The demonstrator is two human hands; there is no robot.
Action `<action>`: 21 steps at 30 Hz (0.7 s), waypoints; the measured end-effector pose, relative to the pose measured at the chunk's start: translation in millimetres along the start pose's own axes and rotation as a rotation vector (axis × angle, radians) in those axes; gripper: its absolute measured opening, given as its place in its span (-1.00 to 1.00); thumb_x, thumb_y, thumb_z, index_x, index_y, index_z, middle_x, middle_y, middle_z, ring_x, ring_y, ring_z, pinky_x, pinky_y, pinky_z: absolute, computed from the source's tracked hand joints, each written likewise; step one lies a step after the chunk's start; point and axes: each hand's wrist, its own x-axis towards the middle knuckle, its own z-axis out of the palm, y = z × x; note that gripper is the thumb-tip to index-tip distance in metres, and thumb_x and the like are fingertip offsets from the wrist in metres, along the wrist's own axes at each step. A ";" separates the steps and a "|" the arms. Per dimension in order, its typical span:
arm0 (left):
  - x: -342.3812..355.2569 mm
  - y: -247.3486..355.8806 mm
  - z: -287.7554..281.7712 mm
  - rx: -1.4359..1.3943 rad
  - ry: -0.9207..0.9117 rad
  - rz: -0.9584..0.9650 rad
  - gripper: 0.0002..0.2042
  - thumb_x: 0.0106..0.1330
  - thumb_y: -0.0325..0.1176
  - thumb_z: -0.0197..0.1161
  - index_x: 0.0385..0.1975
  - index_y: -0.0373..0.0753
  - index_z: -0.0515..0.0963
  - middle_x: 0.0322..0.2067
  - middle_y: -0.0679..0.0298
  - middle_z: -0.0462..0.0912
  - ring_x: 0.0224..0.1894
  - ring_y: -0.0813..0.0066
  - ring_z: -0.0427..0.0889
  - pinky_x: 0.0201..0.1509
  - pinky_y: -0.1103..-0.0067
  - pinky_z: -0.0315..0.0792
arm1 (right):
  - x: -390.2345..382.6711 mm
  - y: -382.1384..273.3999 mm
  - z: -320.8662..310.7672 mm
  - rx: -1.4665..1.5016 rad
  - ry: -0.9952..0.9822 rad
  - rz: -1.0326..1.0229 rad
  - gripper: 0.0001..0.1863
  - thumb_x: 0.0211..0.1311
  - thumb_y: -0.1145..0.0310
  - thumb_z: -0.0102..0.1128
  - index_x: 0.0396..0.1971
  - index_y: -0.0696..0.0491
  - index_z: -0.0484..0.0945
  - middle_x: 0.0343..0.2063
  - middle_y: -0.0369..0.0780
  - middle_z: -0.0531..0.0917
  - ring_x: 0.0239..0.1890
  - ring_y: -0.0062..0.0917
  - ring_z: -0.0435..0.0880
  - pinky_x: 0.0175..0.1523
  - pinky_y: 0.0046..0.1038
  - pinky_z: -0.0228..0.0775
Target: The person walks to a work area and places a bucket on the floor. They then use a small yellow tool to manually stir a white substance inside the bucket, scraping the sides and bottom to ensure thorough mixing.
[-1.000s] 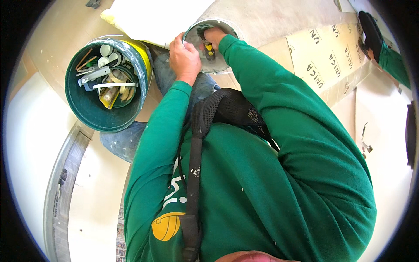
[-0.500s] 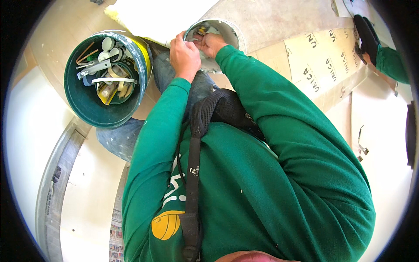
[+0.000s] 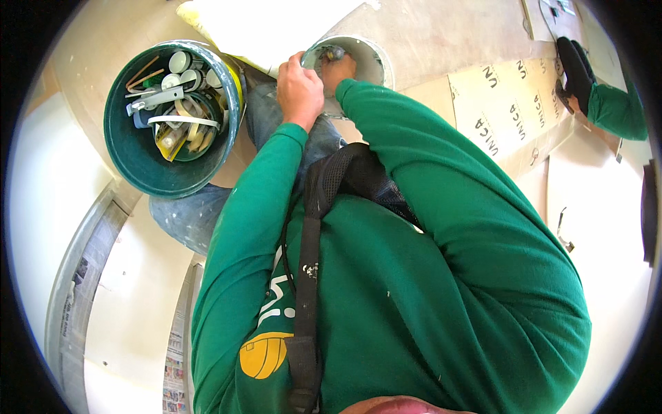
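Note:
A pale bucket [image 3: 372,63] stands at the top middle, its outside and inner wall smeared. My left hand [image 3: 299,95] is closed on the bucket's near left rim, with its fingers curled over the edge. My right hand [image 3: 338,72] reaches down inside the bucket, fingers closed round a small dark grey thing [image 3: 335,53] whose kind I cannot make out. The bucket's bottom and most of the right fingers are hidden. My knee in paint-spotted jeans [image 3: 189,217] is beside a dark green bucket.
On the left the dark green bucket [image 3: 124,155] holds tape rolls, white lids and tools. A white sack [image 3: 255,27] lies behind. Printed cardboard [image 3: 507,110] covers the floor at right. A person's green sleeve or trouser leg and dark shoe [image 3: 576,69] show at the upper right.
My right hand has turned and moved deeper into the bucket; the thing in it shows differently. My left hand stays on the rim. The whole view has shifted slightly.

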 end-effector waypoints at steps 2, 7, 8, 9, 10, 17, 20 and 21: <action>0.9 2.6 -0.2 -0.008 -0.017 -0.004 -0.64 0.28 -0.43 0.03 0.08 -0.28 0.49 -0.06 -0.06 0.57 -0.03 -0.04 0.59 0.08 0.21 0.47 | 9.9 2.8 8.9 -0.045 -0.009 -0.038 -0.67 0.13 0.18 0.30 -0.34 0.18 0.69 -0.24 0.09 0.71 -0.24 -0.03 0.73 -0.13 -0.18 0.59; -2.2 -0.7 1.9 0.015 -0.007 -0.018 -0.64 0.28 -0.43 0.04 0.08 -0.26 0.50 -0.06 -0.03 0.58 -0.02 -0.04 0.59 0.08 0.20 0.47 | 3.9 4.6 17.6 0.121 -0.097 -0.138 -0.69 0.03 0.22 0.35 -0.32 0.16 0.69 -0.26 0.05 0.72 -0.28 -0.07 0.73 -0.15 -0.16 0.58; -1.0 -0.6 2.8 0.015 -0.007 -0.013 -0.64 0.28 -0.43 0.04 0.08 -0.26 0.50 -0.06 -0.02 0.58 -0.02 -0.04 0.59 0.08 0.20 0.47 | 3.0 0.4 15.6 0.072 -0.115 -0.149 -0.69 0.04 0.26 0.35 -0.27 0.17 0.68 -0.23 0.05 0.70 -0.22 -0.07 0.72 -0.09 -0.16 0.57; 0.0 -0.5 3.7 0.014 -0.008 -0.007 -0.64 0.27 -0.43 0.04 0.08 -0.25 0.50 -0.06 -0.01 0.58 -0.02 -0.03 0.59 0.08 0.20 0.47 | 1.5 -3.9 13.9 0.024 -0.133 -0.159 -0.68 0.04 0.31 0.35 -0.22 0.18 0.67 -0.19 0.05 0.69 -0.15 -0.08 0.70 -0.02 -0.15 0.55; 0.5 -0.4 4.4 0.016 0.003 -0.006 -0.64 0.27 -0.43 0.05 0.08 -0.25 0.50 -0.06 -0.01 0.58 -0.02 -0.03 0.59 0.08 0.20 0.47 | 1.0 -8.8 12.4 -0.024 -0.150 -0.169 -0.66 0.05 0.35 0.34 -0.17 0.19 0.66 -0.15 0.05 0.67 -0.09 -0.08 0.69 0.04 -0.14 0.54; -2.5 1.1 6.1 0.042 0.002 -0.007 -0.62 0.25 -0.43 0.03 0.08 -0.23 0.50 -0.07 0.00 0.58 -0.03 -0.03 0.59 0.08 0.20 0.46 | 21.9 5.1 1.7 -0.188 -0.453 -0.192 -0.67 0.08 0.28 0.31 -0.16 0.10 0.67 -0.12 0.05 0.66 -0.03 -0.06 0.64 0.10 -0.14 0.49; -2.0 -1.7 6.0 0.031 -0.007 -0.005 -0.62 0.25 -0.42 0.02 0.08 -0.24 0.50 -0.08 -0.01 0.58 -0.03 -0.03 0.59 0.08 0.20 0.46 | 11.0 -4.0 -13.0 -0.184 -0.197 -0.155 -0.68 0.08 0.29 0.30 -0.21 0.18 0.66 -0.13 0.07 0.68 -0.06 -0.06 0.66 0.08 -0.15 0.51; -1.1 0.2 6.4 0.027 -0.010 0.016 -0.62 0.26 -0.41 0.01 0.08 -0.24 0.50 -0.08 -0.02 0.58 -0.04 -0.03 0.59 0.08 0.20 0.45 | 11.7 -1.8 -9.5 -0.215 -0.138 -0.123 -0.68 0.08 0.30 0.31 -0.21 0.20 0.65 -0.14 0.07 0.68 -0.07 -0.06 0.67 0.08 -0.15 0.51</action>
